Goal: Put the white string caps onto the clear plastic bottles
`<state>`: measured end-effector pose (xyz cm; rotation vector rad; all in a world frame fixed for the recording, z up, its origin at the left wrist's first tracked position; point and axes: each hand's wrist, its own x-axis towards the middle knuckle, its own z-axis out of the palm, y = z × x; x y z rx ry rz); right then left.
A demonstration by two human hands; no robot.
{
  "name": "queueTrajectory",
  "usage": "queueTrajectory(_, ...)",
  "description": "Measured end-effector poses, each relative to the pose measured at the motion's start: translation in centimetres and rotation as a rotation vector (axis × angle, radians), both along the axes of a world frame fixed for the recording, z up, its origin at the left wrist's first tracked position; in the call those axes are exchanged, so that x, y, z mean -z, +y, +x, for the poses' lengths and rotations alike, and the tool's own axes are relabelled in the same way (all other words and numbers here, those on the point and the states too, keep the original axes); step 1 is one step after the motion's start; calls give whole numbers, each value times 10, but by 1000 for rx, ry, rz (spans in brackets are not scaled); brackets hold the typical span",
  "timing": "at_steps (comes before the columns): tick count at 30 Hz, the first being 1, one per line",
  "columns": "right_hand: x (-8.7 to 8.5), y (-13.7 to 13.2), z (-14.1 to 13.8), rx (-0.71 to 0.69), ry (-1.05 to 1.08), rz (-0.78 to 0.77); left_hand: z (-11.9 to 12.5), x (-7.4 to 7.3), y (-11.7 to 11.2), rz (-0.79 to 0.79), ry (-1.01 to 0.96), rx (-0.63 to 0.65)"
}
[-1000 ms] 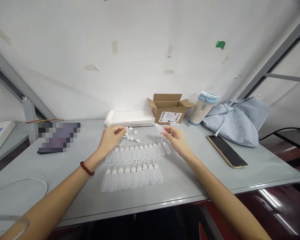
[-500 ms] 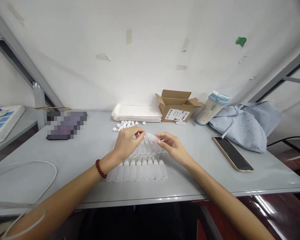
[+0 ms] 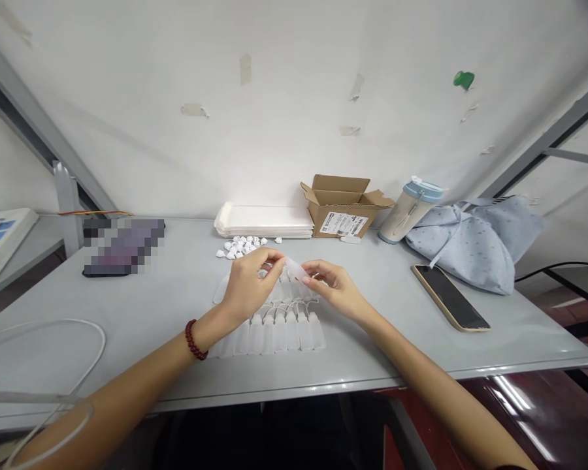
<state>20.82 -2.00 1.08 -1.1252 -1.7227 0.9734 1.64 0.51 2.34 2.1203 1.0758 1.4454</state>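
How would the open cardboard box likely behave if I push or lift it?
The cardboard box would probably slide rather than tip, being wider than tall. Its open flaps may bend if gripped, as they look thin. Weight is uncertain, because its bottom is hidden.

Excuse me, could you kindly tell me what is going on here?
A person holds a translucent bottle between both hands over the table: the left hand at one end, the right hand at the other. Whether the left hand pinches anything else is too small to tell. Similar bottles lie in rows below, with small white pieces in a loose cluster behind the left hand.
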Motion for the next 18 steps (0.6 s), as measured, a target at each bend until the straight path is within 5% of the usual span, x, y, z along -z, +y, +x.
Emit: queueTrajectory(18,0,-2,-1,23,-50,10,4,-3,-6,-67,-102,88)
